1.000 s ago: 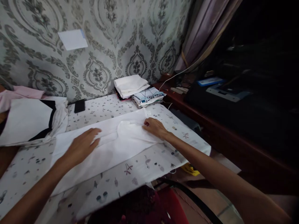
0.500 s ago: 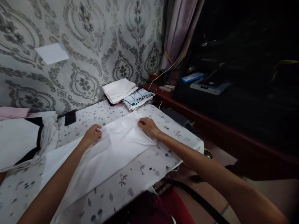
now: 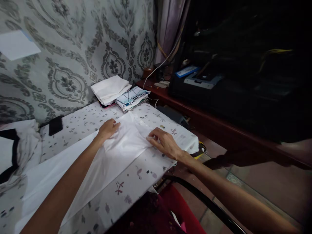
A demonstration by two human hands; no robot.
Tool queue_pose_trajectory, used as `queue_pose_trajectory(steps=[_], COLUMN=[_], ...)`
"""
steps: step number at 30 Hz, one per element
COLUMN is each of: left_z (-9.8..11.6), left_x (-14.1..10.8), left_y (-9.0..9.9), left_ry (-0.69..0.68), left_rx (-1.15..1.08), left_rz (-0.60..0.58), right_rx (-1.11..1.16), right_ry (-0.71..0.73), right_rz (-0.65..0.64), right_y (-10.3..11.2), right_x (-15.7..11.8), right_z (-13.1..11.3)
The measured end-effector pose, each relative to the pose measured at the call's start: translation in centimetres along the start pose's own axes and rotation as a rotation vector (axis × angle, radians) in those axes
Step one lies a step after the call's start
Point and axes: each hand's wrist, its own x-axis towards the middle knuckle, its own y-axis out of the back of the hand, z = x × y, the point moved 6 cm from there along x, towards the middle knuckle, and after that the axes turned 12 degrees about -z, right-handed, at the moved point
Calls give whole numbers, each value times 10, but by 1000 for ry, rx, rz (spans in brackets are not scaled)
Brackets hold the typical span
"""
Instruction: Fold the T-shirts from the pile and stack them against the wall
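Observation:
A long white cloth [image 3: 97, 165] lies stretched across the patterned table cover [image 3: 124, 188], wrinkled near its far right end. My left hand [image 3: 108, 129] rests at its upper edge, thumb and fingers pinched together on the fabric. At the right end of the cloth is my right hand [image 3: 162, 141], its fingers curled with a gap between thumb and forefinger; whether fabric is between them cannot be made out.
Folded white cloths [image 3: 110, 89] and a folded printed cloth [image 3: 133, 97] sit near the wall. A black phone [image 3: 56, 125] lies at the back left, beside more garments [image 3: 26, 146]. A dark red wooden shelf [image 3: 204, 120] borders the right side.
The view has shifted right. My left hand has moved along the cloth toward its right end. My right hand has dropped toward the near edge and its fingers have loosened. The cloth's right end is more bunched.

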Motion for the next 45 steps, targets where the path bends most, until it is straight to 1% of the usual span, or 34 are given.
queue_pose_trajectory(steps=[2, 5, 7, 10, 12, 14, 19, 23, 25, 27, 31, 34, 37, 39, 41, 43, 45], left_z=[7, 11, 11, 7, 1, -4, -7, -4, -3, -2, -8, -22, -36, -44, -53, -63, -68], left_x=[8, 12, 11, 7, 5, 4, 6, 8, 11, 14, 11, -4, -27, -41, -50, -55, -55], left_y=[-6, -12, -12, -4, 1, 3, -1, -3, -3, -2, 10, 14, 8, 2, -2, -6, -8], left_ry=[40, 50, 13, -38, -32, -1, 46, 35, 26, 1, -42, 6, 56, 58, 78, 111, 106], left_rx=[21, -19, -74, -202, -290, -348, -340, -298, -278, -267, -266, -270, -355, -433, -480, -467, -382], left_rz=[0, 5, 21, 118, 185, 207, 197, 203, 170, 102, -47, -183, -292, -301, -261, -218, -200], right_rx=[-29, -36, 27, 148, 198, 211, 176, 143, 128, 114, 79, 64, 64, 64, 67, 83, 131], right_ry=[-5, -16, -11, -2, -19, -61, -180, -218, -224, -224, -227, -230, -220, -220, -223, -225, -219], right_rz=[-73, -94, -73, -37, -36, -44, -35, -34, -40, -40, -19, -8, 0, 4, 9, 16, 18], right_y=[-9, -17, -16, -9, -5, -2, -2, -5, -6, -7, -8, -10, -13, -14, -13, -11, -8], right_x=[-9, -11, -9, -5, -4, -2, 0, 2, 3, 3, 3, 2, 2, 2, 3, 4, 6], right_z=[3, 6, 7, 8, 10, 14, 26, 30, 30, 31, 32, 34, 35, 36, 35, 35, 35])
